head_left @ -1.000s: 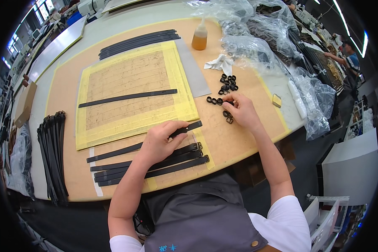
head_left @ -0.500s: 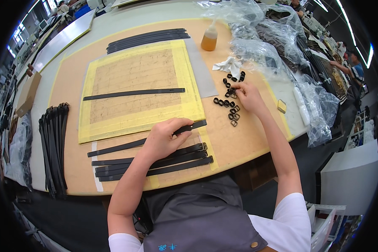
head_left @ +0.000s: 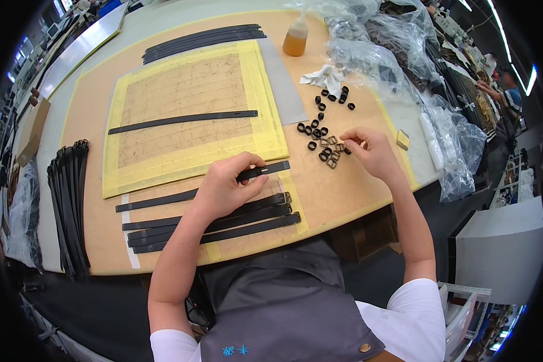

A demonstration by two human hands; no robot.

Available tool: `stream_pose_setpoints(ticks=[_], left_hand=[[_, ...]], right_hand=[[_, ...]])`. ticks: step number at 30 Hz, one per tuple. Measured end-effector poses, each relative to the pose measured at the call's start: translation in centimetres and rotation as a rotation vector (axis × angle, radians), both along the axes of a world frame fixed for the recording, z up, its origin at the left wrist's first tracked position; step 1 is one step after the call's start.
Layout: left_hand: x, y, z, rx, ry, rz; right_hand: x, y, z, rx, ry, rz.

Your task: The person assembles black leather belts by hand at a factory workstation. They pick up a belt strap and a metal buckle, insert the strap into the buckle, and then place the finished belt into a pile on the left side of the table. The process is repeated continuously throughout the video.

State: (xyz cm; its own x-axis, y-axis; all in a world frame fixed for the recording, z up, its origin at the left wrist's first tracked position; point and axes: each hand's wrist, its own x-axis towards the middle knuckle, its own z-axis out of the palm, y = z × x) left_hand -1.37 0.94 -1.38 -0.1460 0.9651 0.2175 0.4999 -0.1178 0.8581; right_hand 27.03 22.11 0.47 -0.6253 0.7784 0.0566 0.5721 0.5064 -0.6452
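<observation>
My left hand grips a black strap near its slotted end; the rest of the strap runs left under my wrist. At the right, my right hand has its thumb and index finger pinched together beside several metal buckles. Whether a small piece sits between those fingertips cannot be made out. Black ring-shaped keepers lie scattered around and beyond the buckles. Closer to me, several black straps with buckles fitted lie side by side, partly hidden by my left forearm.
A yellow-taped board carries one single strap. More straps lie behind it, and a bundle hangs over the left edge. A bottle of amber liquid, white cloth and plastic wrapping stand beyond the keepers.
My right hand has come out of the keeper pile, moving right and toward me. The keepers lie more spread out, with more buckles exposed. My left hand still holds the strap.
</observation>
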Motion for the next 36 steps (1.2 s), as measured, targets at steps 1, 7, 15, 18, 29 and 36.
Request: stream_pose_setpoints(ticks=[1, 7, 15, 18, 29, 36], left_hand=[[0.0, 0.0, 0.1, -0.008, -0.002, 0.004], [0.0, 0.1, -0.6, 0.025, -0.03, 0.008], [-0.3, -0.1, -0.3, 0.045, 0.023, 0.012], [-0.4, -0.2, 0.0, 0.03, 0.027, 0.019], [-0.8, -0.2, -0.3, 0.071, 0.071, 0.028], [-0.5, -0.2, -0.2, 0.063, 0.058, 0.006]], right_hand=[[-0.4, 0.0, 0.0, 0.03, -0.024, 0.016], [-3.0, 0.8, -0.2, 0.136, -0.237, 0.137], [-4.3, 0.6, 0.4, 0.217, -0.309, 0.266], [-4.9, 0.2, 0.6, 0.092, -0.24, 0.164], [-6.7, -2.0, 0.4, -0.28, -0.105, 0.113], [-4.5, -4.9, -0.1, -0.135, -0.052, 0.233]])
